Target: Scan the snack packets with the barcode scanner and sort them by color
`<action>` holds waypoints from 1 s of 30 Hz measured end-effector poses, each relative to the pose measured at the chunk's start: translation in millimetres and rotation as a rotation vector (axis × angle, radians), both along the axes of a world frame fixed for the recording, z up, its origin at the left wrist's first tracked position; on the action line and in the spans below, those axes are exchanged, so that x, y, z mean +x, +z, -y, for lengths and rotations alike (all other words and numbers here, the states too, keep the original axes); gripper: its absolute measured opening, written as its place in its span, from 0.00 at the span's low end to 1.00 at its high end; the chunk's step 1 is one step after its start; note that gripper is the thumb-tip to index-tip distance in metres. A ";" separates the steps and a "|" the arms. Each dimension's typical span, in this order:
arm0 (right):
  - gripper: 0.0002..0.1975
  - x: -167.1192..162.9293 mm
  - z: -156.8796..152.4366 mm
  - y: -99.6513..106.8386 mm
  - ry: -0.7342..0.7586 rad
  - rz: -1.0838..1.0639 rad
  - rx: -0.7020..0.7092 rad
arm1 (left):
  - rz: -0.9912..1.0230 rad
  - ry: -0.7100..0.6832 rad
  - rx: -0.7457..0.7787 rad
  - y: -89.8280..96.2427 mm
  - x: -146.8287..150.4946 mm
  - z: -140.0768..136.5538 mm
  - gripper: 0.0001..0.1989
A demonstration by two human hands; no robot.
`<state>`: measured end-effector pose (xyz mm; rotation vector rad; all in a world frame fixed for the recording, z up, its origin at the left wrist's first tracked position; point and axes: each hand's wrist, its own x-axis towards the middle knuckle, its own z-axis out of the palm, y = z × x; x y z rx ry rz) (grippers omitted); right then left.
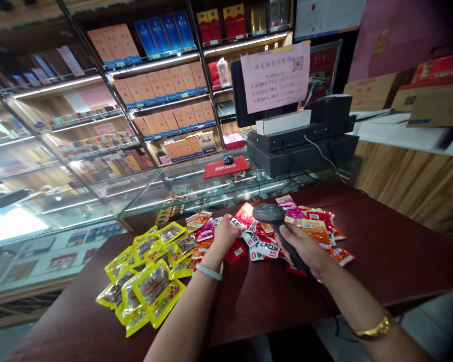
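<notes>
My right hand (304, 246) is wrapped round the handle of a dark barcode scanner (269, 213), whose head points left and casts red light. My left hand (226, 234) pinches a small red snack packet (245, 213) just left of the scanner head, in that light. Below the two hands lie several white-and-black snack packets (263, 247). Yellow-edged packets with clear windows (154, 284) are heaped to the left of my left hand. Orange and red packets (315, 232) lie beyond my right hand.
The packets rest on a dark red table (385, 241). Behind it stands a glass display counter (143, 198) with a mouse (228, 160) on a red mat (211, 169). A monitor bearing a pink notice (275, 78) and a black cash drawer (268, 158) stand there too. Shelves of boxes (162, 88) line the back.
</notes>
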<state>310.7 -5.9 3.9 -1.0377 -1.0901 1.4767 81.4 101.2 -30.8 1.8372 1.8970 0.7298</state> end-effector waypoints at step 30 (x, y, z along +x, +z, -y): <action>0.27 32.8 31.7 -22.8 -0.086 0.054 -0.054 | -0.205 -0.026 -0.118 7.2 57.5 8.2 0.20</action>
